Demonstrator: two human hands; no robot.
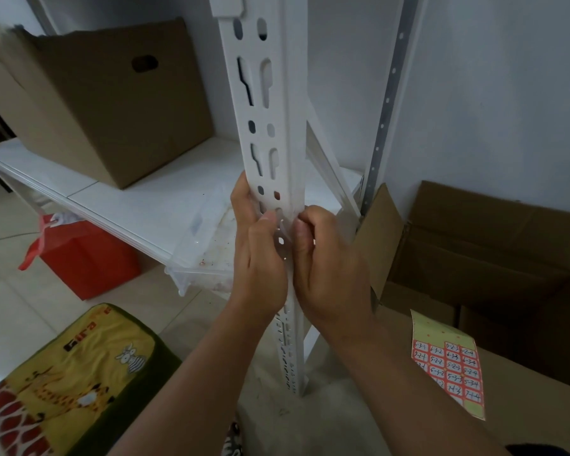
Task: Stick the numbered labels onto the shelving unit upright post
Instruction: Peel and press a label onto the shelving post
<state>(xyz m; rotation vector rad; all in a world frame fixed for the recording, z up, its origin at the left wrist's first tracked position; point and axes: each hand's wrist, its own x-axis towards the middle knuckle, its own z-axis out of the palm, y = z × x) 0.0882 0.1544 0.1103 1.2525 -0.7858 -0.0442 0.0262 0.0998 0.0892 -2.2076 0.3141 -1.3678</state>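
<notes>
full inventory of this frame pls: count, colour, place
post: 1, white, slotted, centre, upright
shelf: 1, white, left of post
closed box: 1, brown, on shelf
open box: 1, brown, right, on floor
label sheet: 1, green with red-edged numbered labels, on a box flap at lower right
bag: 1, red, under shelf
tub: 1, clear, under shelf
cushion: 1, yellow, giraffe print, lower left
left hand: 1, on post
right hand: 1, on post

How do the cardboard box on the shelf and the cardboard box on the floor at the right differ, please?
The box on the shelf stands on the white shelf board, left of the post; the box on the floor sits to its right. The shelf box shows a handle cut-out; the floor box has flaps spread open. Both are plain brown cardboard.
</notes>
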